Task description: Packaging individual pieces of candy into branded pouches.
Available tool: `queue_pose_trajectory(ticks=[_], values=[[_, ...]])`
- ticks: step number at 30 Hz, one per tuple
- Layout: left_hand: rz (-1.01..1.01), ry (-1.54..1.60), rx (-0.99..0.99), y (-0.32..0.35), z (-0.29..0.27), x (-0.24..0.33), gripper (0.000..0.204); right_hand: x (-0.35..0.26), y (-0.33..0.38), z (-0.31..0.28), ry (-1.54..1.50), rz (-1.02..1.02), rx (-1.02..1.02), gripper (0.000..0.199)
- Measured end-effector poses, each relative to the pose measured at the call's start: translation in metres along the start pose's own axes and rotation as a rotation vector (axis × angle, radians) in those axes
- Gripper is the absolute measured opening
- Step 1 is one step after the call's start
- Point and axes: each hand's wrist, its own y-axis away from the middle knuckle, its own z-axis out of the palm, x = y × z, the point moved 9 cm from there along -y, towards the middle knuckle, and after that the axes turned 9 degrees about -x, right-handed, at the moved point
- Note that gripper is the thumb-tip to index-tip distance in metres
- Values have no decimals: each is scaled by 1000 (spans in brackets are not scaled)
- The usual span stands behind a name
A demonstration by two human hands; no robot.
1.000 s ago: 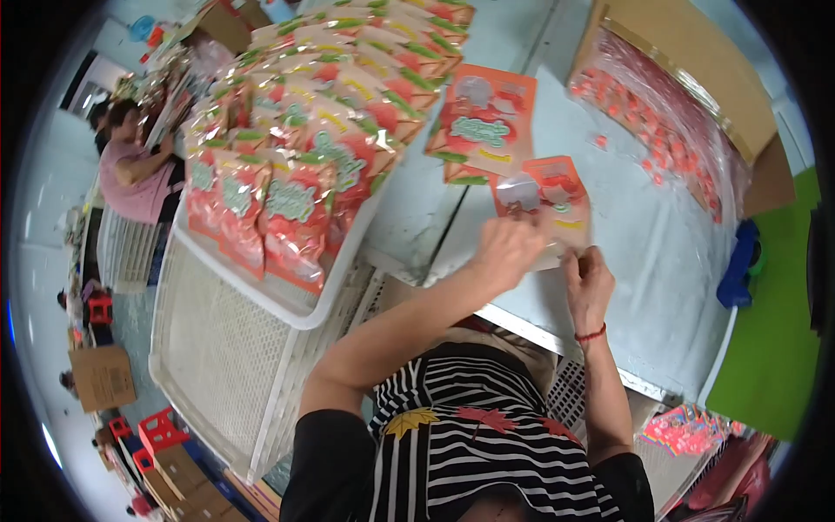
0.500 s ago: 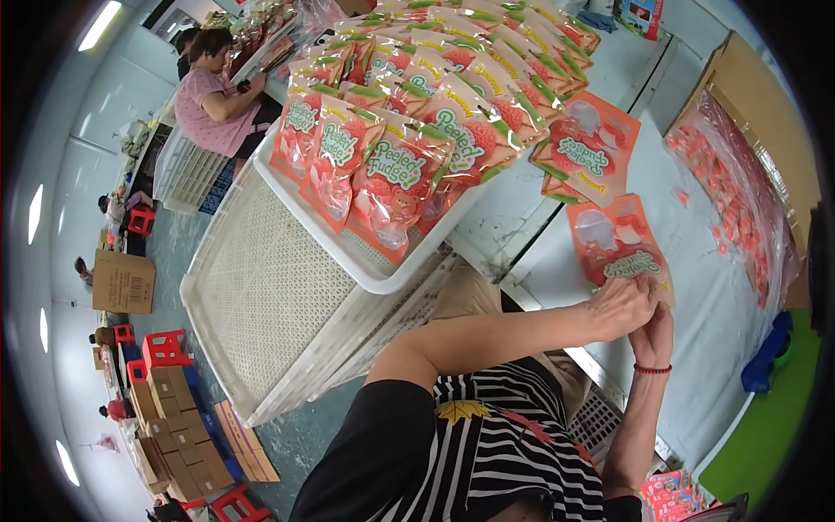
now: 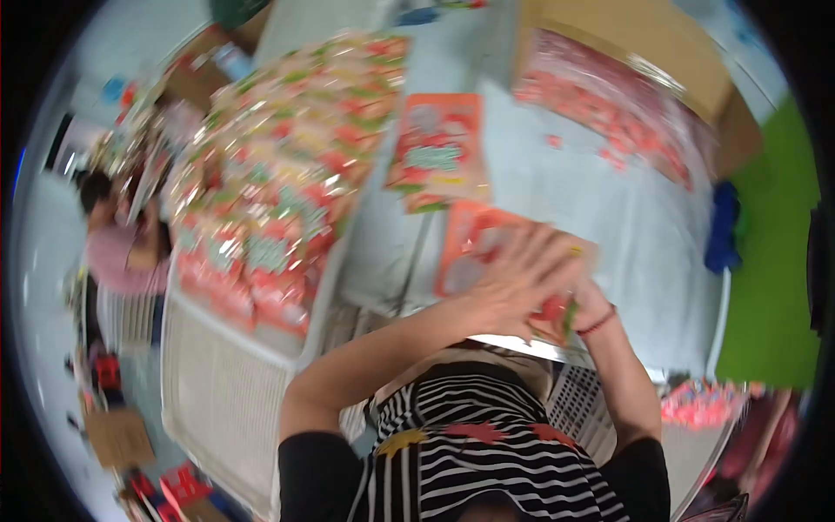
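Observation:
A flat orange-and-pink candy pouch (image 3: 467, 233) with a clear window lies on the table's front part. My left hand (image 3: 513, 277) is over it, fingers spread and blurred by motion. Beside it, my right hand (image 3: 591, 304), with a red bead bracelet at the wrist, grips printed pouch material (image 3: 550, 320) with a green edge. Whether this belongs to the same pouch or a second one I cannot tell; my left hand covers the join. Just beyond lie a few stacked flat pouches (image 3: 439, 143).
Filled pouches (image 3: 278, 174) crowd a white crate (image 3: 326, 300) on the left, atop white mesh trays (image 3: 217, 409). A cardboard box (image 3: 626, 39) with plastic lining and small pink-red pieces (image 3: 600, 122) stands at the back right. A person in pink (image 3: 126, 257) works far left.
The view has swung, shifting crate and box leftward. My left hand, earlier pinching at the pouch edge beside my right, has spread out over the pouch.

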Motion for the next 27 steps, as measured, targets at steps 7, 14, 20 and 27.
queue_pose_trajectory(ticks=[7, 14, 20, 27], values=[[-144, 98, -42, -3, 8, -17, 101, -22, -7, 22, 1106, 32, -154, 50], [-202, 164, -141, -23, -17, -15, 110, -54, -12, 36, 942, -160, -268, 43], [-462, 237, 166, 14, -16, -57, 97, -91, -37, 39, 919, 304, -317, 19], [-576, -283, 96, 47, -14, -62, 84, -295, -60, -103, 2293, -455, 1195, 34]])
